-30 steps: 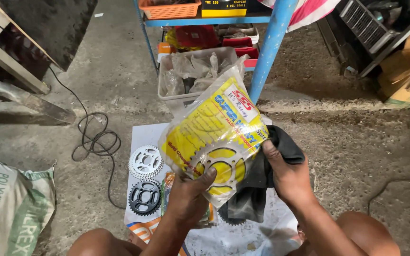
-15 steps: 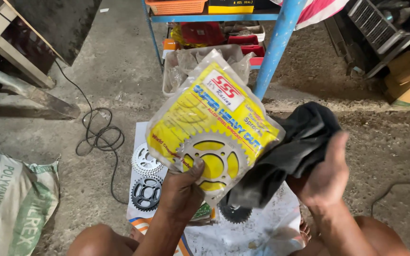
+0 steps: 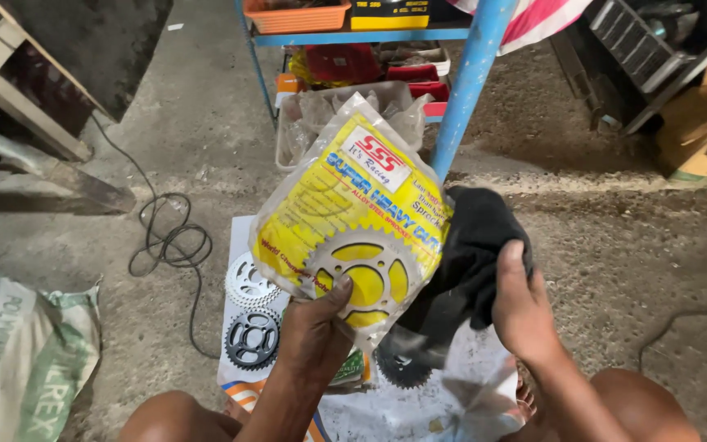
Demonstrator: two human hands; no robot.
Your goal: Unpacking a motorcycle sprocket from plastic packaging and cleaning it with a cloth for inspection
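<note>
Left hand (image 3: 314,327) pinches yellow plastic-wrapped steel sprocket (image 3: 353,225); right hand (image 3: 517,307) clutches black cloth (image 3: 472,245). Risk: slick wrap slips, sprocket drops.

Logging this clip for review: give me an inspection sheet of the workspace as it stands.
Surface: concrete floor, printed sheet spread on it.
Job's things: yellow packaged sprocket; black cloth against the packet's right edge.
Clutter: white sprocket, dark sprocket, another dark sprocket, woven sack.
Grippers: left hand grips the packet's lower edge; right hand holds the cloth.
Cables: black cable coiled on the floor.
Surroundings: blue shelf with bins, cardboard box.
</note>
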